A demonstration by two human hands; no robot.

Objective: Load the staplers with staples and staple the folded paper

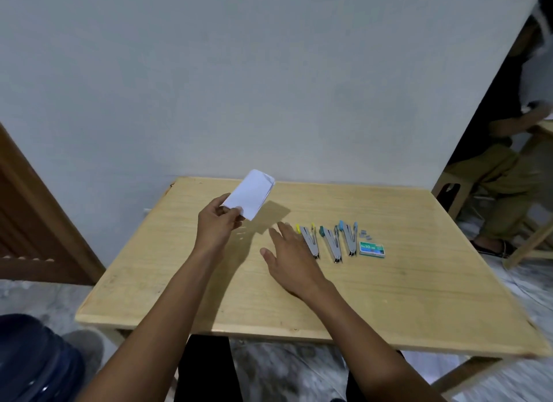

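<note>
My left hand (216, 222) holds a folded white paper (250, 193) up above the wooden table (209, 297). My right hand (290, 256) hovers palm down with spread fingers, just left of three staplers lying flipped open in a row. The yellow stapler (309, 240) is nearest my fingers, partly covered by them. The teal stapler (331, 243) lies in the middle and the blue stapler (348, 237) on the right. A green staple box (372, 249) lies right of them, with a few loose staple strips (366, 234) just behind it.
The table stands against a pale wall. A brown wooden door (36, 222) is at the left. A blue water jug (33, 365) stands on the floor at lower left. Another person sits on a stool (493, 180) at the right.
</note>
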